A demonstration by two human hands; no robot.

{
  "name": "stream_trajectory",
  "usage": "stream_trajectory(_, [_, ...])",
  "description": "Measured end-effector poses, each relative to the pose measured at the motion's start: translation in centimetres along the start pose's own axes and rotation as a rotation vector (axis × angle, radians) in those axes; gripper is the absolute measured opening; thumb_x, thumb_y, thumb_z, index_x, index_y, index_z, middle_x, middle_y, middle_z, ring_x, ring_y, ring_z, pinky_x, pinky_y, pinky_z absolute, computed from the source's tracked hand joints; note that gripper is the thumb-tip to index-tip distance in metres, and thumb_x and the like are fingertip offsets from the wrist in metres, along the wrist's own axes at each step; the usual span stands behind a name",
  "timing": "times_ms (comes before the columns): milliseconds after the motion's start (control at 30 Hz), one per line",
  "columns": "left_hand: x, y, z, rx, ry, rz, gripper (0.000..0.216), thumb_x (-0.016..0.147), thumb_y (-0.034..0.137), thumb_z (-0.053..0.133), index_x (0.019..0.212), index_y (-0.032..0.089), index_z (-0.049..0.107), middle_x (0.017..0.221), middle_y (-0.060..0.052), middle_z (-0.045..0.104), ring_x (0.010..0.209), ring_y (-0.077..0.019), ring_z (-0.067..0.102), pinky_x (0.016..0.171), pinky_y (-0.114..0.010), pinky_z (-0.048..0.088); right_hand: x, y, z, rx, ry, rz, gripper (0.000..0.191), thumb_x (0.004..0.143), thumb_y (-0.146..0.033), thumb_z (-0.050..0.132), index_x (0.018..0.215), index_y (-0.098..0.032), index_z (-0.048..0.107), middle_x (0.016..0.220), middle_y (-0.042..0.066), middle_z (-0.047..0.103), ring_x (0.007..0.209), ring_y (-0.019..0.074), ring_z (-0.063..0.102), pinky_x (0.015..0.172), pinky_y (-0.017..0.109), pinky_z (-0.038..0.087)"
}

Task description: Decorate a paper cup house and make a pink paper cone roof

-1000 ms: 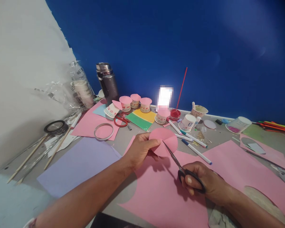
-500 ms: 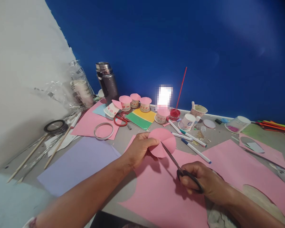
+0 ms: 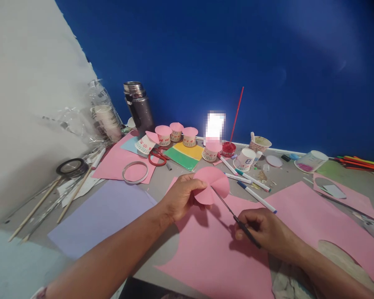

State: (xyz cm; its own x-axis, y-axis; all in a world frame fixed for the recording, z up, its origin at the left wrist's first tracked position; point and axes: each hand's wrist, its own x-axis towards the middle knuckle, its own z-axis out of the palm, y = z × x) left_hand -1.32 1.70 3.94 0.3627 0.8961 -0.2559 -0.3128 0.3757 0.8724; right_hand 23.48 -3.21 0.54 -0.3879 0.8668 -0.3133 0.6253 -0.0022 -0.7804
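Observation:
My left hand (image 3: 182,197) pinches a pink paper circle (image 3: 216,178) by its left side, thumb on top. Black-handled scissors (image 3: 241,224) are in my right hand (image 3: 262,232), their thin blades reaching up and left to the middle of the circle. The circle has a crease or cut near the blade tips; which one I cannot tell. Both hands are above a large pink paper sheet (image 3: 224,249) with curved pieces cut from its edge. Behind the circle stands a decorated paper cup (image 3: 210,155) topped with a pink disc.
Several more pink-topped cups (image 3: 190,139) stand near a dark flask (image 3: 140,110). Markers (image 3: 257,197) lie right of the circle. Purple paper (image 3: 102,216), a tape roll (image 3: 135,172) and red-handled scissors (image 3: 157,158) lie left. A blue wall (image 3: 187,62) closes off the back.
The scissors have turned in my right hand, so the handles now show edge-on. My left hand still holds the circle, which has tilted slightly. The view has shifted a little.

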Motion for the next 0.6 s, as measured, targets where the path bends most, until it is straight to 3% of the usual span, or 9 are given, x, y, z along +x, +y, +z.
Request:
stream_trajectory(167, [0.0, 0.1, 0.0, 0.028, 0.110, 0.022, 0.021, 0.063, 0.032, 0.076, 0.067, 0.014, 0.067, 0.054, -0.003, 0.065, 0.048, -0.0151, 0.061, 0.045, -0.024, 0.048, 0.3, -0.4, -0.9, -0.331, 0.205, -0.010, 0.036, 0.083, -0.043, 0.063, 0.062, -0.022, 0.042, 0.061, -0.001, 0.053, 0.060, 0.0140, 0.042, 0.059, 0.028, 0.026])
stream_trajectory(267, [0.2, -0.2, 0.0, 0.062, 0.149, 0.023, 0.025, 0.063, 0.034, 0.079, 0.070, 0.014, 0.067, 0.059, -0.003, 0.065, 0.049, -0.0126, 0.058, 0.042, -0.022, 0.043, 0.3, -0.9, -1.3, -0.552, 0.276, 0.065, 0.027, 0.085, -0.037, 0.062, 0.068, -0.022, 0.047, 0.067, 0.001, 0.062, 0.061, 0.0158, 0.048, 0.059, 0.029, 0.025])
stream_trajectory(433, [0.5, -0.9, -0.2, 0.108, 0.147, 0.001, 0.028, 0.063, 0.036, 0.081, 0.071, 0.015, 0.065, 0.062, -0.001, 0.061, 0.048, -0.0102, 0.054, 0.040, -0.020, 0.036, 0.4, -0.9, -1.5, -0.747, 0.278, 0.129, 0.019, 0.096, -0.036, 0.058, 0.085, -0.021, 0.061, 0.083, 0.007, 0.071, 0.073, 0.0225, 0.063, 0.063, 0.031, 0.031])
stream_trajectory(600, [0.1, -0.9, 0.1, 0.311, 0.166, 0.064, 0.025, 0.068, 0.037, 0.076, 0.067, 0.017, 0.061, 0.056, 0.003, 0.054, 0.046, -0.0093, 0.050, 0.042, -0.021, 0.039, 0.4, -0.9, -1.5, -0.817, 0.267, 0.115, 0.018, 0.097, -0.033, 0.061, 0.103, -0.018, 0.070, 0.104, 0.014, 0.071, 0.094, 0.0295, 0.070, 0.072, 0.033, 0.040])
